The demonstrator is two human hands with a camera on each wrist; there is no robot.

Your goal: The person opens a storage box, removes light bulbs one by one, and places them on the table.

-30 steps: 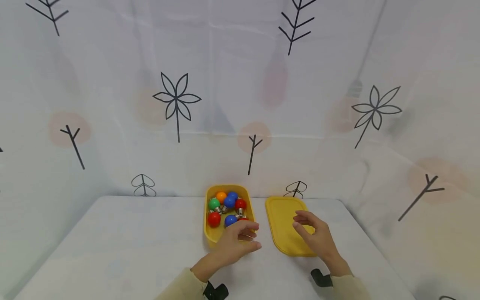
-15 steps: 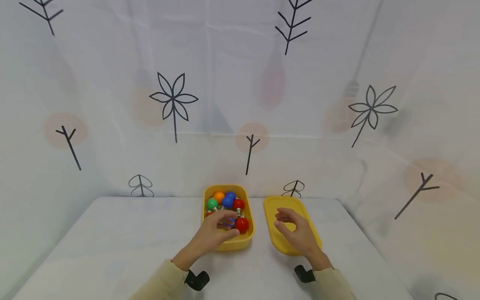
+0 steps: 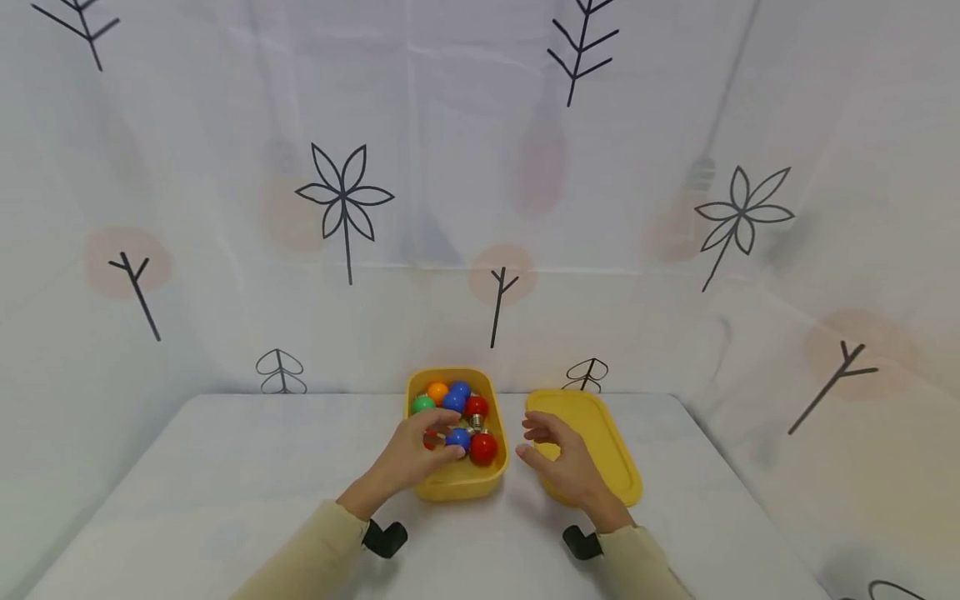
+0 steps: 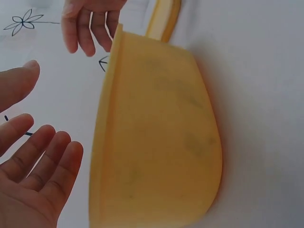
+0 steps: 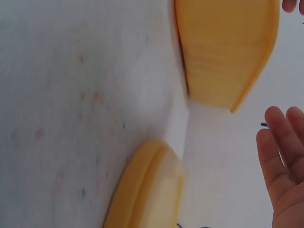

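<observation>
A yellow plastic box (image 3: 459, 492) stands near the far edge of the table. Inside lie several small coloured light bulbs, among them a red bulb (image 3: 483, 449), a blue bulb (image 3: 458, 439), an orange bulb (image 3: 438, 393) and a green bulb (image 3: 423, 404). My left hand (image 3: 408, 454) hovers above the box's left side, fingers relaxed and holding nothing; the left wrist view shows it apart from the box wall (image 4: 156, 128). To the right lies a flat yellow lid (image 3: 600, 425). My right hand (image 3: 566, 462) hangs over the lid's left part, relaxed and holding nothing.
The white-covered table (image 3: 262, 475) reaches back to a pale cloth backdrop (image 3: 442, 208) printed with black plant outlines. A dark wrist mount (image 3: 385, 539) sits under the left wrist, and a similar wrist mount (image 3: 582, 542) under the right.
Both hands have moved left. The left has gone from the box's front right corner to its left side; the right has shifted toward the lid's left edge. The box and lid stay put.
</observation>
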